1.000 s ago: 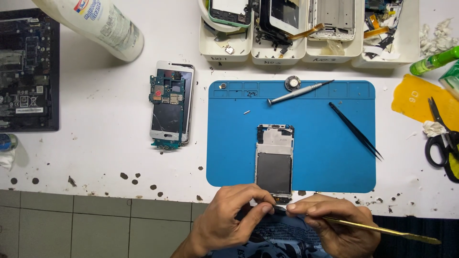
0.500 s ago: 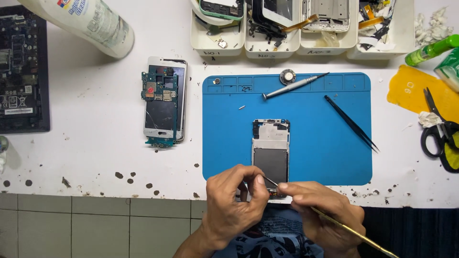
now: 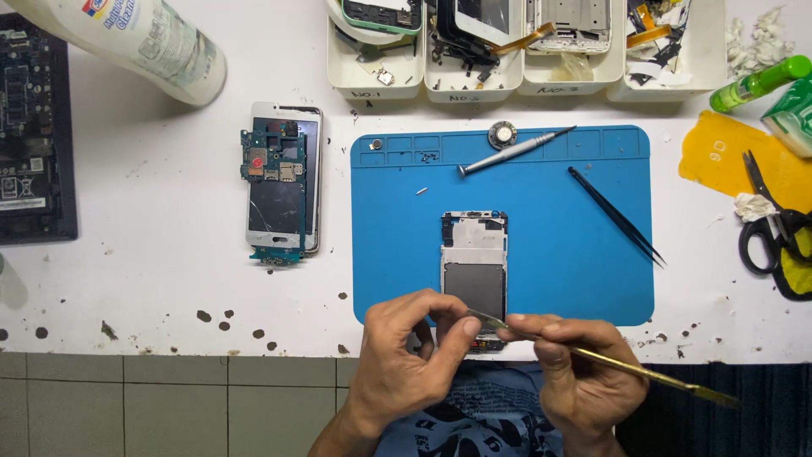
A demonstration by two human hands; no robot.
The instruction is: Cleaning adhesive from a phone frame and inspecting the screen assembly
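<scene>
An opened phone frame (image 3: 474,262) lies upright on the blue work mat (image 3: 558,245), its lower end under my fingers. My right hand (image 3: 584,377) grips a thin brass-coloured flat tool (image 3: 634,366) whose tip reaches the phone's lower end. My left hand (image 3: 410,355) pinches near that tip with thumb and forefinger; whether it holds a small part I cannot tell. A second phone with a loose green circuit board (image 3: 275,182) on it lies to the left of the mat.
On the mat lie a silver screwdriver (image 3: 512,152), black tweezers (image 3: 616,216) and a round metal piece (image 3: 502,134). White parts trays (image 3: 448,80) line the back. Black scissors (image 3: 765,220), a yellow sheet (image 3: 719,156), a white bottle (image 3: 135,42) and a dark board (image 3: 30,135) lie around.
Both hands have stayed at the phone's lower end; the left fingers have curled closer to the tool tip and the right hand has tilted the tool slightly.
</scene>
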